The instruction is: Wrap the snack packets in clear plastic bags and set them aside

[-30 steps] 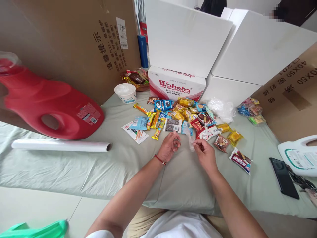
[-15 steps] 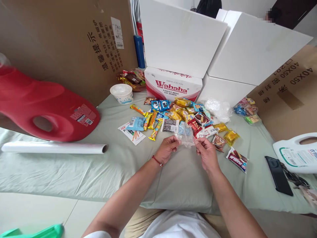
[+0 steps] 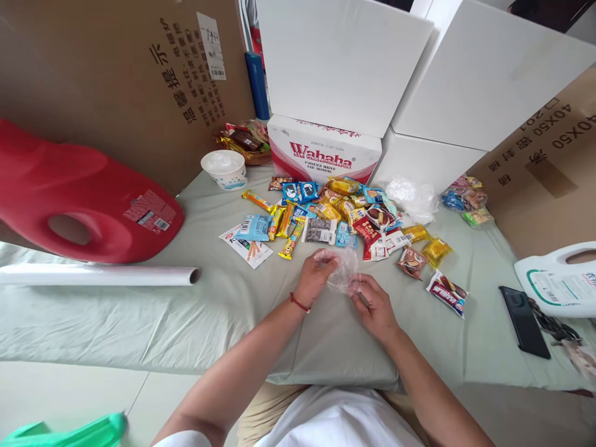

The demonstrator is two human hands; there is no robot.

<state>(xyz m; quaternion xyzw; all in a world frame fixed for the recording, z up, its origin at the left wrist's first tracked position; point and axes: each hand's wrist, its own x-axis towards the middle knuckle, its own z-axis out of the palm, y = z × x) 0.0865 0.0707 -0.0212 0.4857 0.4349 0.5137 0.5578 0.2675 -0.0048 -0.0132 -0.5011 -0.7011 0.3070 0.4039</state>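
Between my hands is a small, crumpled clear plastic bag (image 3: 343, 277), held just above the cloth. My left hand (image 3: 317, 272) pinches its left side between thumb and fingers, and a red cord circles that wrist. At the bag's right lower edge, my right hand (image 3: 374, 305) has its fingertips closed on the film. Just beyond lies a spread of wrapped snacks, among them a grey-and-white packet (image 3: 320, 230), a light blue packet (image 3: 346, 236), a red packet (image 3: 365, 234) and several yellow sticks (image 3: 292, 239). A purple-and-white snack (image 3: 447, 293) lies apart on the right.
Behind the snacks stand a Wahaha carton (image 3: 325, 151) and bunched clear plastic (image 3: 412, 197). A paper bowl (image 3: 224, 169), red jug (image 3: 88, 192) and white roll (image 3: 97, 275) are left. A phone (image 3: 524, 321) and white jug (image 3: 559, 282) are right, on the green cloth (image 3: 195, 323).
The bag has come nearer to me and off the light blue packet, and is more bunched. My right hand has moved left and lower; my left hand has turned slightly. The view has tilted down.
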